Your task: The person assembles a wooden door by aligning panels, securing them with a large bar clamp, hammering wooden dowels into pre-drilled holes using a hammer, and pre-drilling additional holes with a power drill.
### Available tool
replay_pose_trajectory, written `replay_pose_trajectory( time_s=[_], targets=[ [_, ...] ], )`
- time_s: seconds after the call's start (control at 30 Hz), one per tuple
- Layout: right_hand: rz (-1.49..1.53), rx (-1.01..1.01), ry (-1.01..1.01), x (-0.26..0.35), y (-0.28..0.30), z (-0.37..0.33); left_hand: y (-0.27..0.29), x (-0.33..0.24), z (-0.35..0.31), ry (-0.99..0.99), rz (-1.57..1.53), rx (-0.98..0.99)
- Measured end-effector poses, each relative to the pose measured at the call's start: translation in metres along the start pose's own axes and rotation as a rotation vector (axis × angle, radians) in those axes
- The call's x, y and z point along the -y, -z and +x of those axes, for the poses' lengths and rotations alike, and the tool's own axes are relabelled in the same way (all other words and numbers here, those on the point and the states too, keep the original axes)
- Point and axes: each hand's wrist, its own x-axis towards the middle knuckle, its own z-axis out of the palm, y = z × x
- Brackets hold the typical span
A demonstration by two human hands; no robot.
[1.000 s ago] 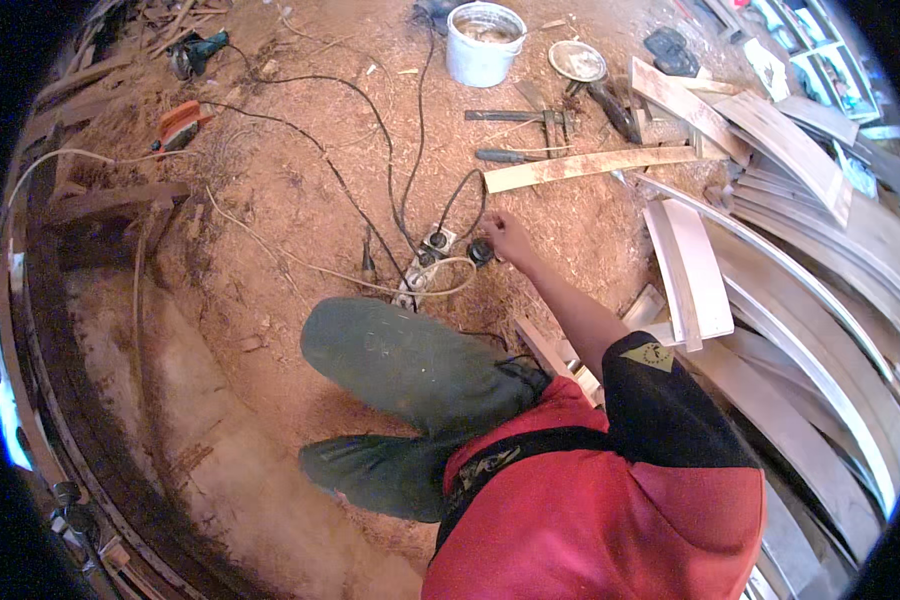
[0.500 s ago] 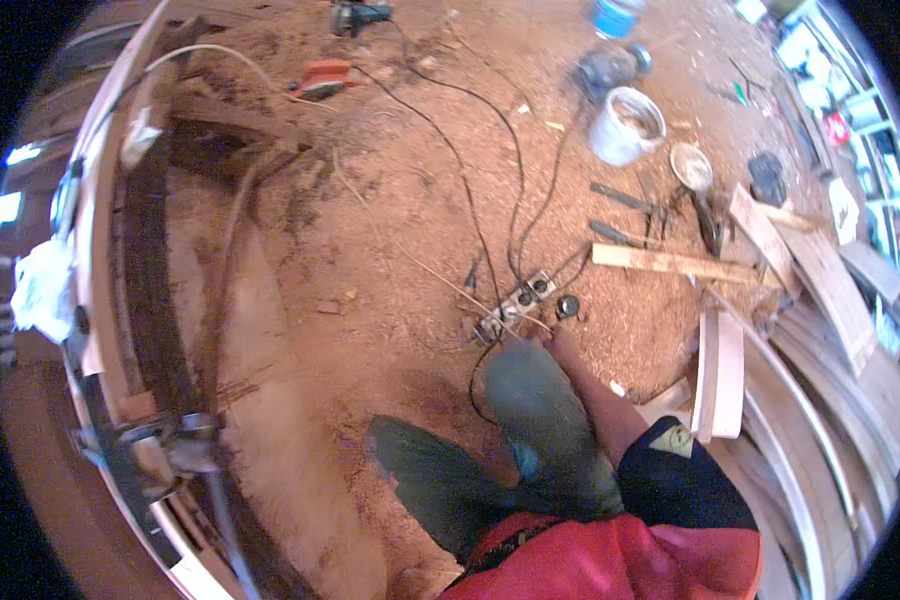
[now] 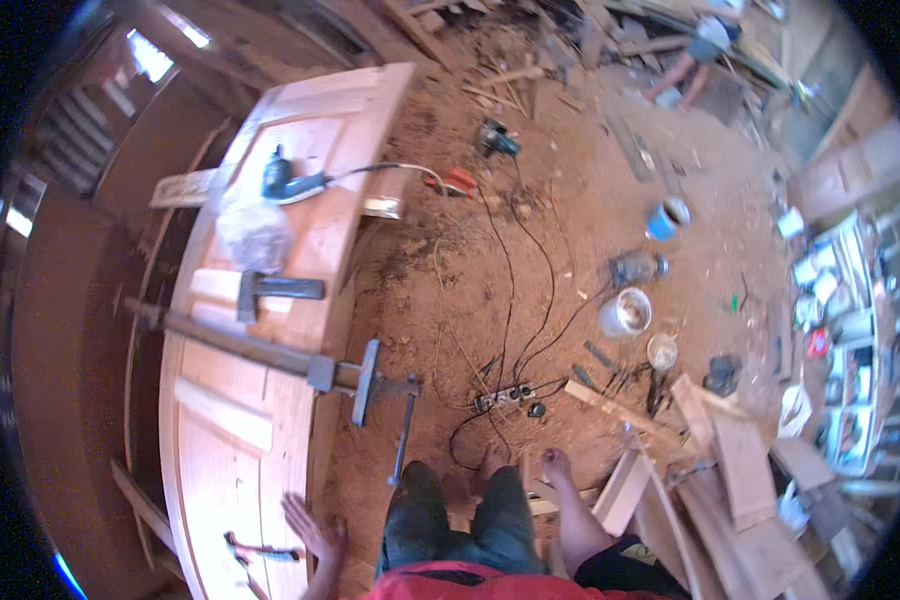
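Note:
My left hand (image 3: 315,530) is open, fingers spread, at the near right edge of a panelled wooden door (image 3: 210,500). Close to its fingertips lies a hand tool with red and dark parts (image 3: 265,550), perhaps pincers. My right hand (image 3: 557,465) hangs low beside my right knee, short of the power strip (image 3: 505,398). It is small and blurred, so its fingers cannot be made out. A long bar clamp (image 3: 270,345) crosses the door, its screw end past the right edge. Beyond it lie a hammer (image 3: 280,288), a clear plastic bag (image 3: 255,235) and a corded power tool (image 3: 292,182).
Cords run over the sawdust-covered floor from the power strip. To the right are a white bucket (image 3: 625,312), a blue bucket (image 3: 667,218), loose boards (image 3: 740,470) and a shelf unit (image 3: 845,390). Another person (image 3: 705,55) is at the far right.
I have risen from a low crouch beside the power strip, and my view has swung so the door top shows. My right hand has drawn back from the strip; my left hand has appeared at the door.

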Motion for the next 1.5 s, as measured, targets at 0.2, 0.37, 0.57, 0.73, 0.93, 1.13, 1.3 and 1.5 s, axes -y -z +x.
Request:
replay_pose_trajectory(
  time_s=[0.2,0.37,0.57,0.73,0.93,1.13,1.3,1.5],
  targets=[
    [-0.314,-0.022,0.063,0.08,0.09,-0.087,0.032,0.011,0.001,-0.009,-0.229,0.135],
    [-0.447,-0.112,0.156,0.177,0.103,-0.072,0.028,0.023,0.019,0.054,-0.357,0.153],
    [-0.042,-0.032,0.774,0.426,0.026,-0.021,0.051,0.036,0.033,0.037,-0.388,0.316],
    [-0.251,0.111,1.103,0.628,-0.087,-0.023,0.088,0.038,0.059,0.028,-0.405,0.367],
    [-0.809,0.195,1.17,0.711,-0.215,-0.016,0.104,0.071,0.155,0.08,-0.523,0.523],
    [-0.918,0.15,1.17,0.716,-0.246,-0.011,0.089,0.084,0.261,0.134,-0.903,0.296],
    [-0.801,0.189,1.069,0.744,-0.279,-0.026,0.076,0.075,0.287,0.159,-1.052,0.279],
    [-0.639,0.135,1.064,0.789,-0.35,-0.019,0.062,0.069,0.279,0.238,-1.097,0.168]
  ],
)
